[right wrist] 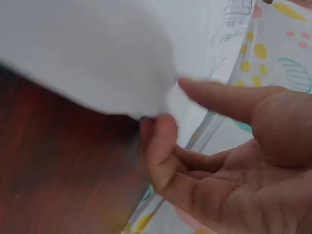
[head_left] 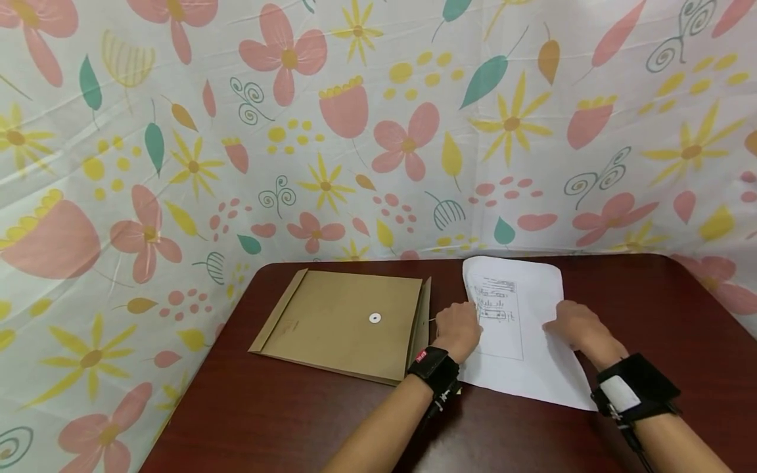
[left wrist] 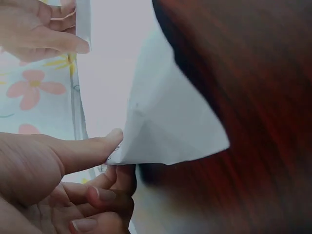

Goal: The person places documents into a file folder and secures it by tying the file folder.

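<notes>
Hands on printed sheet, dark red desk (head_left: 307,420).
Brown envelope (head_left: 343,325) lies flat at left. Left hand (head_left: 458,332) pinches the white paper sheet (head_left: 520,368) at its left edge; right hand (head_left: 576,328) pinches the right edge, thumb over fingers (right wrist: 158,146).

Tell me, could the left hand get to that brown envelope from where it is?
Probably yes. The left hand pinches the white sheet's edge right beside the brown envelope, and only bare table lies between them. It would have to let go of the sheet first.
</notes>
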